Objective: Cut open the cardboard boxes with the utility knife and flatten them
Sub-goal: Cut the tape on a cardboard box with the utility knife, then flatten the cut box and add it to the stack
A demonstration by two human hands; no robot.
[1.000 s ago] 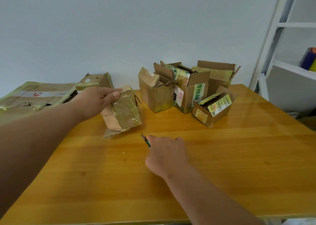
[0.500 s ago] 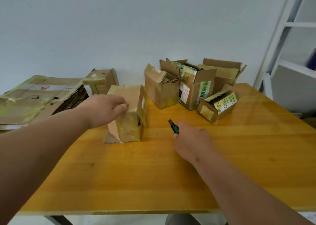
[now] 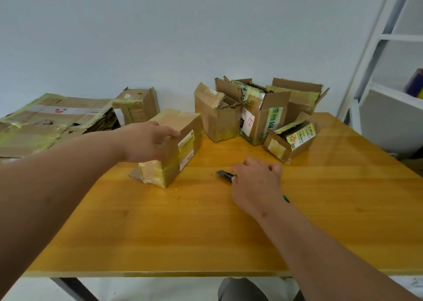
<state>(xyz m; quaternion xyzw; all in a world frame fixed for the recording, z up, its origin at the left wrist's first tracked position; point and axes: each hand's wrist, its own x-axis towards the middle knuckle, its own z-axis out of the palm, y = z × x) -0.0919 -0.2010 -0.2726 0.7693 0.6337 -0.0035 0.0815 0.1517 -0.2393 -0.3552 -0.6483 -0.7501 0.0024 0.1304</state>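
Furthest left of the taped box (image 3: pixel 180 138) we see a stack of flattened cardboard (image 3: pixel 52 122) against the wall, with a small closed carton (image 3: pixel 137 106) leaning just behind the box. Our left hand (image 3: pixel 146 142) grips the taped box by its top near edge, fingers curled over it, as it stands on the yellow wooden table (image 3: pixel 183 232). To the box's right our right hand (image 3: pixel 256 184) lies over the utility knife (image 3: pixel 225 175), whose dark tip pokes out toward the box, though we cannot tell whether the fingers close around it; beyond the knife, right of the box, a cluster of opened cardboard boxes (image 3: pixel 258 112) stands by the wall.
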